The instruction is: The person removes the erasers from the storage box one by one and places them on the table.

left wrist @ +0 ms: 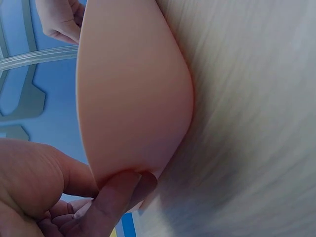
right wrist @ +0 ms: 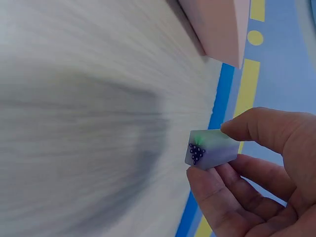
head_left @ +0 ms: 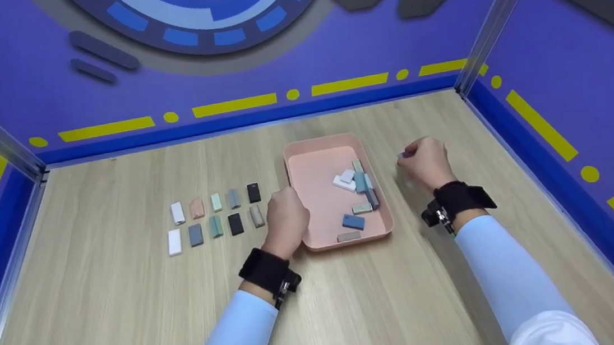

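Note:
My left hand (head_left: 287, 216) grips the near-left side of a shallow pink tray (head_left: 311, 172). In the left wrist view, its thumb and fingers pinch the tray wall (left wrist: 131, 98) near a corner. My right hand (head_left: 427, 162) is to the right of the tray, above the table. Between thumb and fingers it pinches a small pale green-and-purple block (right wrist: 213, 148) with a bunch of grapes printed on it. Inside the tray, several small blocks lie loosely along the right side, among them a blue block (head_left: 353, 221), a white block (head_left: 344, 183) and a beige block (head_left: 348, 236).
Left of the tray, several small blocks stand in two rows on the wooden table (head_left: 128, 302), including a white block (head_left: 174, 242) and a black block (head_left: 253, 192). Purple-blue panels (head_left: 231, 89) wall in the table at the back and sides.

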`<state>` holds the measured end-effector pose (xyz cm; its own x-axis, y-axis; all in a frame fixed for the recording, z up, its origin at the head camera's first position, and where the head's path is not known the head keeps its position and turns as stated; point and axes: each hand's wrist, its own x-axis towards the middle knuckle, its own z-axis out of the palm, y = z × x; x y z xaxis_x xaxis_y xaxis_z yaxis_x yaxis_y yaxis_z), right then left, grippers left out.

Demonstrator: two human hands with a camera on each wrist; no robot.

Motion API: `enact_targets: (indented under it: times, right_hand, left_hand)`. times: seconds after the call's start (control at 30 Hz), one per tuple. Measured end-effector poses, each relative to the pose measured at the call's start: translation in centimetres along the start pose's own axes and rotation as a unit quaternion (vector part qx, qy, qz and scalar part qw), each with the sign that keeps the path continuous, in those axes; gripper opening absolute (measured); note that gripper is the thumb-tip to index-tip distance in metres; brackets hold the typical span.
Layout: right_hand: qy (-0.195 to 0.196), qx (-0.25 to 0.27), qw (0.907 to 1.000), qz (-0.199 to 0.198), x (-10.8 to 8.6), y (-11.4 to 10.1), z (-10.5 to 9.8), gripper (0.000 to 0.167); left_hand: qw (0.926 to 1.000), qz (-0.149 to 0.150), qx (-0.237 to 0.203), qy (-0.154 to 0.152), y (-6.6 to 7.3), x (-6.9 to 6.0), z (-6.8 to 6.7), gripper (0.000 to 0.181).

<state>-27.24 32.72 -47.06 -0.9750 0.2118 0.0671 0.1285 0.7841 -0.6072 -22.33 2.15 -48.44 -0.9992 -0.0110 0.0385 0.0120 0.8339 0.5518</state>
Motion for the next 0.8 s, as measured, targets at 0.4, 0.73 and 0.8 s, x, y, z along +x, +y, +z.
enact_targets:
  times: [0.4,0.73,0.8]
  right_hand:
    - [-0.032,-0.004,0.9994,0.008,0.2,0.5,1.4,0.025]
    - [-0.017,-0.025,0.9991,-0.031,0.2,0.8,2.0,0.028]
    - [-0.021,-0.020,0.9993,-0.024,0.1,0.8,1.9,0.031]
  left_hand:
    - [0.9999,-0.004,-0.012,0.002,0.1,0.1,-0.3,0.015]
    - [0.9999,0.001,-0.013,0.003,0.0,0.0,-0.2,0.014]
    - [0.9999,0.001,-0.013,0.005,0.0,0.0,-0.2,0.014]
